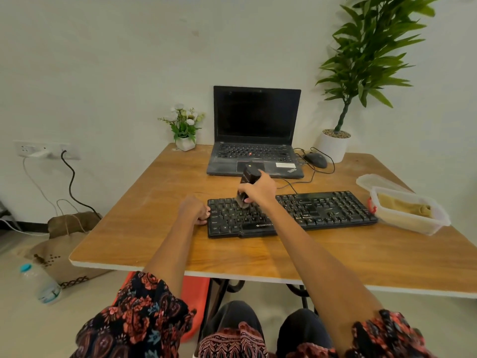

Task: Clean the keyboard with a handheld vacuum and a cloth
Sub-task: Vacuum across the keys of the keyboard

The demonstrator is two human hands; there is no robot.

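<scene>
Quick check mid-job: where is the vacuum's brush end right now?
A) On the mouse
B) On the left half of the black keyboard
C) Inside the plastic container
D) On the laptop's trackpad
B: the right hand grips the handheld vacuum with its brush tip down on the left-side keys of the keyboard, while the left hand steadies the keyboard's left edge.

We read this as a small home-office corner. A wooden desk stands against a plain pale wall. On it we note an open laptop, a wired mouse and a separate keyboard. A small flower pot and a tall potted plant flank the laptop. A wall socket with plugged cables, a bag and a water bottle on the floor suggest a domestic room.
</scene>
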